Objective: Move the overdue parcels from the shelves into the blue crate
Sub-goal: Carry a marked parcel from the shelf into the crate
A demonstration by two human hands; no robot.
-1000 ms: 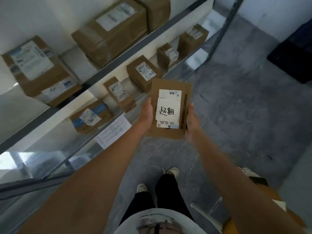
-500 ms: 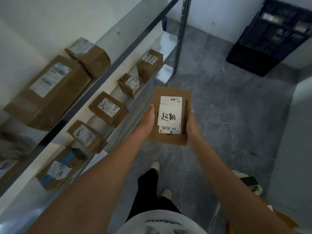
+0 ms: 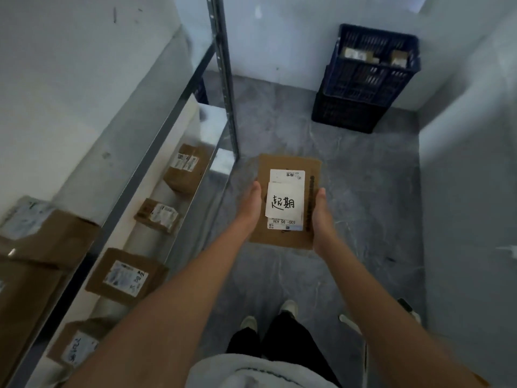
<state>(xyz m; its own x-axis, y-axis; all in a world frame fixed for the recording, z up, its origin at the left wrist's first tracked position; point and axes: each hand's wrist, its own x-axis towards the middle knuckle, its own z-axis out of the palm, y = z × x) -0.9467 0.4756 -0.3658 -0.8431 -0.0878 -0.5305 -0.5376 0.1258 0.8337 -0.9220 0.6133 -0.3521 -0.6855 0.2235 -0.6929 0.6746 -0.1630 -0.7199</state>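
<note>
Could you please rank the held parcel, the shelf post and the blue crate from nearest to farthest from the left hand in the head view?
1. Held parcel, gripped by left hand.
2. Shelf post, ahead-left.
3. Blue crate, far corner, ahead-right.

We see both forearms bare down to the left hand [image 3: 249,208] and right hand [image 3: 322,217], with no sleeves, watch or rings showing. At the bottom edge a pale grey-white top [image 3: 251,372] carries a thin dark line of trim. Below it come black trousers [image 3: 282,336] and light, off-white shoes [image 3: 288,306].
</note>
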